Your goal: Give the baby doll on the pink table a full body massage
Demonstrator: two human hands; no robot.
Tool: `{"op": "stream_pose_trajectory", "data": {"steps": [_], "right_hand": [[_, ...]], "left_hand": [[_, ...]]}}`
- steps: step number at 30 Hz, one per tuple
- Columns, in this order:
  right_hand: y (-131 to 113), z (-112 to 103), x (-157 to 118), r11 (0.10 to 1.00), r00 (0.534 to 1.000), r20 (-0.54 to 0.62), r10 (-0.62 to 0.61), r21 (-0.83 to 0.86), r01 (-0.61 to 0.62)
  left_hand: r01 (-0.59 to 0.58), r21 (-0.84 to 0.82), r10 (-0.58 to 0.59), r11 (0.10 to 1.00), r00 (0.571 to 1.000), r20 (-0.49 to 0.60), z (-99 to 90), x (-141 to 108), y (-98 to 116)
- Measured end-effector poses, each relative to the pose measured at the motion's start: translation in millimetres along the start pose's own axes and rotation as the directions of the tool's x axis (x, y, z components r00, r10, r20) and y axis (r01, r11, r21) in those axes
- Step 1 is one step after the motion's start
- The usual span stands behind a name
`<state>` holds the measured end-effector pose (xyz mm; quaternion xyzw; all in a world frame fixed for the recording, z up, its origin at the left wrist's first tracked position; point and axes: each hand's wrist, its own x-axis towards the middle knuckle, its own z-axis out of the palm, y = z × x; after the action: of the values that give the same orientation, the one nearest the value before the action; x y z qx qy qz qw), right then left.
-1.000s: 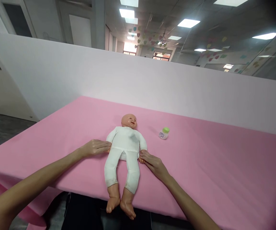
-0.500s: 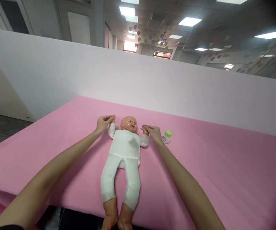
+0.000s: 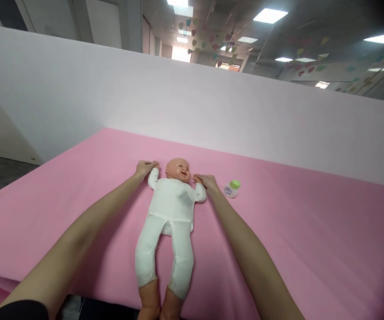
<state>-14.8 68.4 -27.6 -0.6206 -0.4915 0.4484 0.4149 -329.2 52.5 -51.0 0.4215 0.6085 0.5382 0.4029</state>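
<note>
A baby doll point(image 3: 174, 200) in a white top and trousers lies on its back on a pink-covered table point(image 3: 105, 151), head toward the wall, bare feet at the near edge. Both its arms are bent up beside its head. My left hand point(image 3: 145, 168) is closed on the doll's hand at the left of the head. On the other side, my right hand point(image 3: 207, 180) pinches the doll's other hand, just above the white sleeve. The doll's small hands are partly covered by my fingers.
A small clear bottle with a green cap point(image 3: 232, 189) rests on the table to the right of my right hand. Behind the table stands a white partition point(image 3: 192, 102). Grey floor point(image 3: 2, 171) shows at the far left.
My right hand has moved slightly left, nearer the doll's head, bringing the doll's hand with it. My left hand keeps its hold. The camera view has tilted down a little.
</note>
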Motion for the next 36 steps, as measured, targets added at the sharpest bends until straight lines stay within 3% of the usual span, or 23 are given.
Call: {"op": "stream_pose_trajectory", "data": {"steps": [2, 4, 8, 11, 13, 16, 18, 20, 22, 23, 25, 27, 30, 32, 34, 36], "right_hand": [[-7.7, -13.4, -14.5, 0.995, 0.995, 0.05, -0.091, 0.042, 0.089], [-14.6, -29.8, -33.9, 0.977, 0.972, 0.116, -0.206, 0.073, 0.198], [-19.1, -59.3, -83.0, 0.93, 0.918, 0.161, -0.363, -0.006, 0.369], [-9.8, -71.2, -123.8, 0.882, 0.884, 0.191, -0.426, -0.128, 0.453], [2.2, -74.6, -149.3, 0.833, 0.846, 0.265, -0.462, -0.196, 0.517], [24.0, -75.1, -180.6, 0.692, 0.73, 0.407, -0.549, -0.269, 0.67], [37.5, -73.8, -195.4, 0.609, 0.664, 0.469, -0.583, -0.29, 0.739], [48.1, -72.4, -204.6, 0.558, 0.628, 0.501, -0.596, -0.304, 0.772], [55.2, -71.6, -207.5, 0.507, 0.596, 0.521, -0.611, -0.32, 0.8], [57.4, -71.6, -206.3, 0.482, 0.579, 0.52, -0.627, -0.325, 0.814], [58.0, -71.4, -198.4, 0.458, 0.563, 0.492, -0.664, -0.327, 0.826], [52.4, -69.3, -183.8, 0.494, 0.594, 0.405, -0.695, -0.332, 0.804], [32.4, -59.5, -151.9, 0.658, 0.715, 0.165, -0.679, -0.296, 0.693], [15.2, -49.4, -126.5, 0.776, 0.794, 0.037, -0.607, -0.185, 0.603], [0.2, -39.3, -100.0, 0.845, 0.847, -0.008, -0.532, -0.072, 0.53], [-8.8, -31.1, -74.4, 0.893, 0.893, 0.0, -0.449, 0.009, 0.449]], "left_hand": [[-0.1, -0.136, 0.102, 0.986, 0.995, 0.007, -10.5, -16.7, 11.3], [-0.219, -0.168, 0.223, 0.961, 0.975, 0.007, -25.0, -38.2, 22.7], [-0.377, -0.062, 0.379, 0.924, 0.925, 0.012, -57.7, -90.0, 33.8], [-0.493, 0.08, 0.486, 0.866, 0.869, 0.093, -78.0, -127.1, 24.5], [-0.591, 0.196, 0.558, 0.783, 0.805, 0.199, -88.2, -145.8, 11.8], [-0.723, 0.288, 0.609, 0.628, 0.687, 0.396, -98.1, -162.2, -8.7], [-0.799, 0.273, 0.614, 0.537, 0.591, 0.523, -101.8, -166.5, -19.0], [-0.855, 0.215, 0.618, 0.472, 0.495, 0.611, -103.6, -167.9, -25.1], [-0.883, 0.158, 0.63, 0.442, 0.431, 0.646, -103.5, -168.6, -27.1], [-0.888, 0.144, 0.638, 0.437, 0.419, 0.646, -102.6, -169.0, -26.9], [-0.878, 0.151, 0.642, 0.454, 0.44, 0.628, -98.9, -170.4, -24.2], [-0.835, 0.189, 0.639, 0.516, 0.523, 0.564, -92.5, -171.0, -18.6], [-0.693, 0.219, 0.62, 0.687, 0.715, 0.323, -77.6, -164.4, -4.8], [-0.576, 0.15, 0.559, 0.804, 0.817, 0.139, -64.5, -151.7, 6.7], [-0.488, 0.044, 0.488, 0.872, 0.873, 0.022, -49.8, -131.9, 17.6], [-0.447, -0.05, 0.447, 0.893, 0.894, -0.025, -35.2, -107.3, 25.2]]}}
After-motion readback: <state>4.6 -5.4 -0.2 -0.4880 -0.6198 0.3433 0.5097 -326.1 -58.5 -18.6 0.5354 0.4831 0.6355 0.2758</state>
